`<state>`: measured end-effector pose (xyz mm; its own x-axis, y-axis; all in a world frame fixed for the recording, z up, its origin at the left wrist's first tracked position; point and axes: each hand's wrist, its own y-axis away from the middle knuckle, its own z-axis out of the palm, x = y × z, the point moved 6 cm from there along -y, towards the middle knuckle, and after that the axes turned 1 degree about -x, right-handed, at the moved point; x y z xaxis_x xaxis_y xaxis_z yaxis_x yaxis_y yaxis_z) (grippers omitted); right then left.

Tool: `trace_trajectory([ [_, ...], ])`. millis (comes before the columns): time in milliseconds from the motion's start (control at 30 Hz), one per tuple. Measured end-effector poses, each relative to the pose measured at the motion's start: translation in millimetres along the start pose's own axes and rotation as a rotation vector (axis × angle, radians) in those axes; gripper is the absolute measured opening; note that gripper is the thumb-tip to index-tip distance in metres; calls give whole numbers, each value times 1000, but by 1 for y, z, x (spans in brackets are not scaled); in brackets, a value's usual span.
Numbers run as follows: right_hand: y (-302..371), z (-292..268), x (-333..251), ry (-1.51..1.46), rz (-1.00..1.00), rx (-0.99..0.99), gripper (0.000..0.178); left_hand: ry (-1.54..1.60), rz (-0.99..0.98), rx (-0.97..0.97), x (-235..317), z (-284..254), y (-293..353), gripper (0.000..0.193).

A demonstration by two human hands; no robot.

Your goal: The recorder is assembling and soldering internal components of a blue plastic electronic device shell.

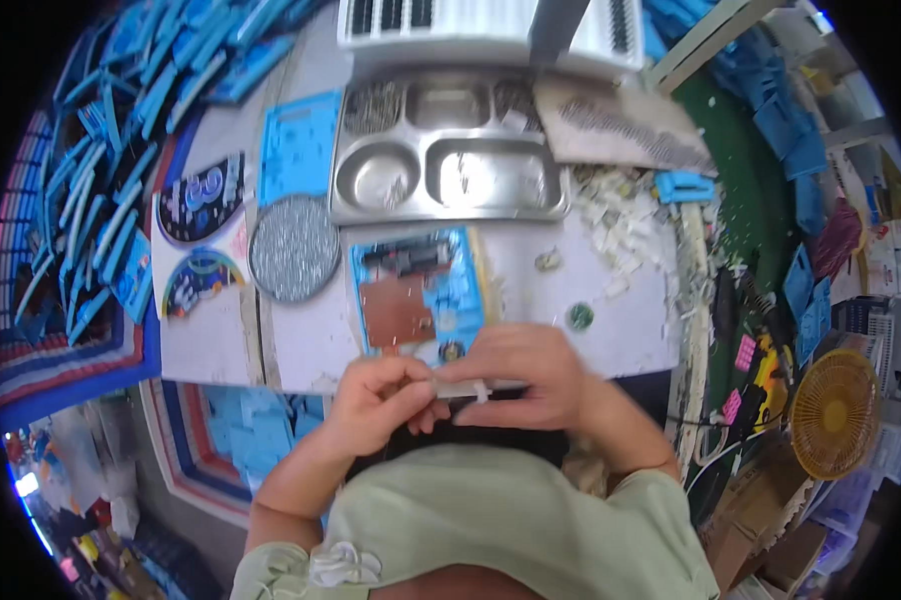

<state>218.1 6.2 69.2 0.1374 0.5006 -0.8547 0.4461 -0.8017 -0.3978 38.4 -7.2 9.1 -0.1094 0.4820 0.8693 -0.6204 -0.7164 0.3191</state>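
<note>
My left hand [383,402] has its thumb and fingers pinched on a small white strip-like piece [459,389] at the table's front edge. My right hand [531,378] is around the other end of that piece, its index finger reaching to the left fingertips and its thumb below. The piece is slightly blurred and partly covered by fingers, so its exact kind does not show. Just beyond my hands lies a blue plastic panel [459,290] with a brown plate [396,310] and dark parts on it.
A steel compartment tray [451,215] with small metal parts sits beyond the panel. Left of it are a round grey dish [296,250] and another blue panel [299,140]. White scraps [626,240] lie at right. Blue panels [121,190] heap up far left; a yellow fan [837,415] stands right.
</note>
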Motion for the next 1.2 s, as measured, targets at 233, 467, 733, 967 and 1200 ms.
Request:
trace_trajectory([
  [233,49,-9,16,-98,93,-112,41,-575,59,-248,31,15,-6,12],
  [467,85,-33,57,-736,301,368,40,-1433,648,-36,37,12,-68,21],
  [733,90,-41,56,-634,314,334,37,-1546,569,-80,29,24,-67,25],
  [967,84,-41,54,-321,498,361,33,-1390,521,26,23,22,-70,15],
  [1200,38,-34,42,412,216,123,32,-1209,690,241,43,-15,-44,11],
])
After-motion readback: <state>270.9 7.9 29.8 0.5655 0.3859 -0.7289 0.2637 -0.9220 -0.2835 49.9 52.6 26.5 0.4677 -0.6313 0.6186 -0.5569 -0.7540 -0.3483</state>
